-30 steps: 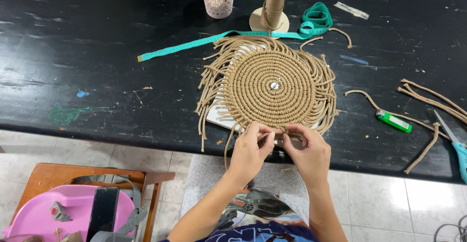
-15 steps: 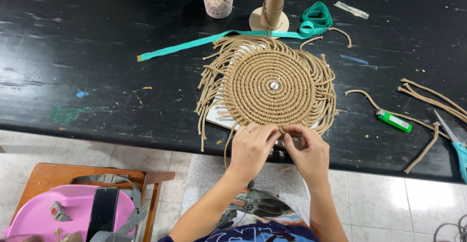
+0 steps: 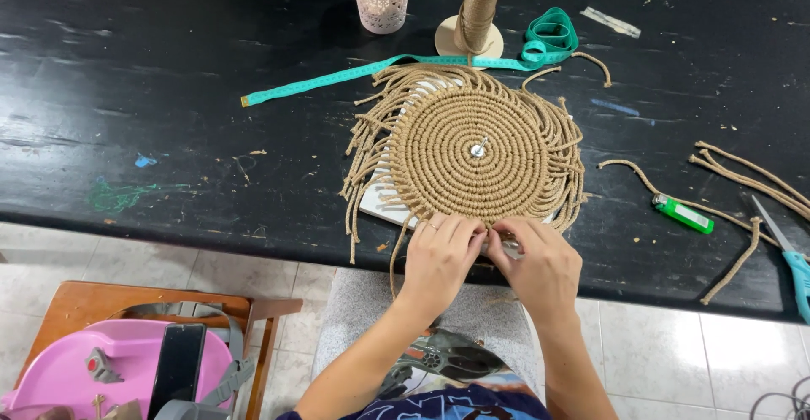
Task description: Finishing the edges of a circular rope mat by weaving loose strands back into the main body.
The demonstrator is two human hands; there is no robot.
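Here, both hands are working the near edge of a round woven jute mat lying on the black counter: the left hand and right hand are pinching its cords, a green lighter lying right of the mat.

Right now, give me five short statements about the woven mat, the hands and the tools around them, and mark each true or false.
1. Both hands work at the near edge of the round woven mat. True: the left hand and right hand meet there.
2. A green lighter lies right of the mat. True.
3. The measuring tape is red. False: it is teal green.
4. The cord spool lies on its side. False: it stands upright behind the mat.
5. The scissors are in the left hand. False: they lie on the black table at the far right edge.
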